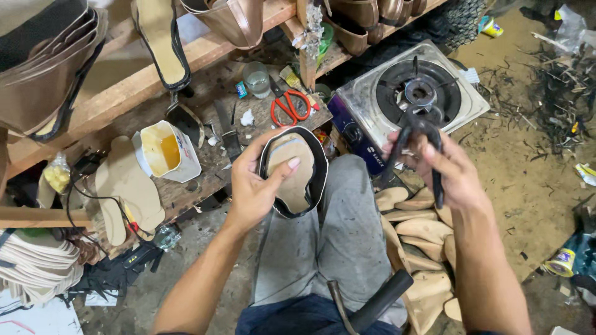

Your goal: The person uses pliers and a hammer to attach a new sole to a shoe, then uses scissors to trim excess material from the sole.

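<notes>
Shoe upper on last, held over the knee; lasting pincers in the other hand.

Left hand was clamped round the upper, thumb across the tan insole; piece judged light, stiff at its core, its black edge soft, best gripped at the sides. Right hand was closed round the pincers' handles, their jaw tips hard to make out. Beyond: red scissors and glue tub on the worktop, a gas burner off its right edge.
</notes>
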Demonstrator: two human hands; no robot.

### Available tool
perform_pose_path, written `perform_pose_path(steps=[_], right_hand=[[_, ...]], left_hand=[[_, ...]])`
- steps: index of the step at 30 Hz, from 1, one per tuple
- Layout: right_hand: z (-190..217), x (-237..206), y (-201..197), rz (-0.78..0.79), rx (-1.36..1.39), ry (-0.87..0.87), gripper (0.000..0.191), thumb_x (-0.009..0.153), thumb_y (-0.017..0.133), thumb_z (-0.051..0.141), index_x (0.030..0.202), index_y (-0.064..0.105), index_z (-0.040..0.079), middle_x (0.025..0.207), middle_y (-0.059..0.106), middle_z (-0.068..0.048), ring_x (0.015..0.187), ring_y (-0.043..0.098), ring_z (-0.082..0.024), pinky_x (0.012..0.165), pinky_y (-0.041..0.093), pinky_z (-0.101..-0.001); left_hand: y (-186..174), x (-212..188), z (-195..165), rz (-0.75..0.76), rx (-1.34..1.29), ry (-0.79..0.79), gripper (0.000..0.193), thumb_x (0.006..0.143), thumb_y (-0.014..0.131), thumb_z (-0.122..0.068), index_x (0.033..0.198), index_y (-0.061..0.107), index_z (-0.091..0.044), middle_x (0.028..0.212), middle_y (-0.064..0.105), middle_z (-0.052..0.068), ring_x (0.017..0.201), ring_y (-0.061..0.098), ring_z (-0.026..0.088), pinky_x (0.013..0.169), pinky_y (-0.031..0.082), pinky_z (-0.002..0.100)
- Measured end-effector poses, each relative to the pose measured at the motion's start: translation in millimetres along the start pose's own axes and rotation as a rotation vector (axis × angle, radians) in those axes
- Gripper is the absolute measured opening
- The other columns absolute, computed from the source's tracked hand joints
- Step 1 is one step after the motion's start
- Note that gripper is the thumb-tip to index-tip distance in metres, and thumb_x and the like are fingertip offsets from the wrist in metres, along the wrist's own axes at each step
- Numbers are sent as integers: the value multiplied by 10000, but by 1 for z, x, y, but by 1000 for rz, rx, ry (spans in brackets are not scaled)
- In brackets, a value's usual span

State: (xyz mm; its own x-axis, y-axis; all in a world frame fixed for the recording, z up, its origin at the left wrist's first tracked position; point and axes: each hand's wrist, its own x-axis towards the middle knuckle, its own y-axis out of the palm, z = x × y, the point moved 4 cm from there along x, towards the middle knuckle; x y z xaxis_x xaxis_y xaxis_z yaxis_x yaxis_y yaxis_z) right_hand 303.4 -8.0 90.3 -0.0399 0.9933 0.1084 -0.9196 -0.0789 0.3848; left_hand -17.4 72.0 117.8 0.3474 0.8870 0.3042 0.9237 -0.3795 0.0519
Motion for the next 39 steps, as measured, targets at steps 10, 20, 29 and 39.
perform_pose_path(steps=[10, 20, 29, 39], right_hand=[[-1, -125, 142, 845, 1157, 182, 223, 1043, 652, 248, 1069, 585, 37, 1032, 634, -178, 875, 695, -273, 725, 612, -441], [32, -138, 173, 732, 873, 211, 244, 997, 624, 249, 1097, 662, 29, 970, 713, -164, 883, 736, -249, 783, 601, -401], [68, -109, 156, 92, -1115, 157, 282, 928, 631, 251, 1131, 700, 69, 1036, 772, -54, 971, 744, -176, 872, 549, -342], [63, -125, 146, 141, -1076, 504, 305, 908, 628, 303, 1090, 731, 80, 984, 711, -75, 995, 637, -211, 886, 525, -350]], left_hand=[[56, 38, 22, 109, -37, 17, 472, 923, 762, -46, 1361, 595, 5, 1265, 693, 76, 1202, 646, 143, 1092, 500, 308], [61, 20, 9, 152, 88, 140, 458, 931, 754, -59, 1363, 609, -10, 1331, 693, 113, 1248, 661, 187, 1104, 502, 320], [64, -37, -22, 213, 214, 380, 414, 909, 740, -8, 1312, 649, -37, 1294, 703, 142, 1218, 682, 277, 1075, 525, 355], [82, -81, -30, 331, 229, 588, 541, 783, 723, 89, 1302, 629, -32, 1287, 671, 128, 1217, 643, 335, 1094, 494, 444]])
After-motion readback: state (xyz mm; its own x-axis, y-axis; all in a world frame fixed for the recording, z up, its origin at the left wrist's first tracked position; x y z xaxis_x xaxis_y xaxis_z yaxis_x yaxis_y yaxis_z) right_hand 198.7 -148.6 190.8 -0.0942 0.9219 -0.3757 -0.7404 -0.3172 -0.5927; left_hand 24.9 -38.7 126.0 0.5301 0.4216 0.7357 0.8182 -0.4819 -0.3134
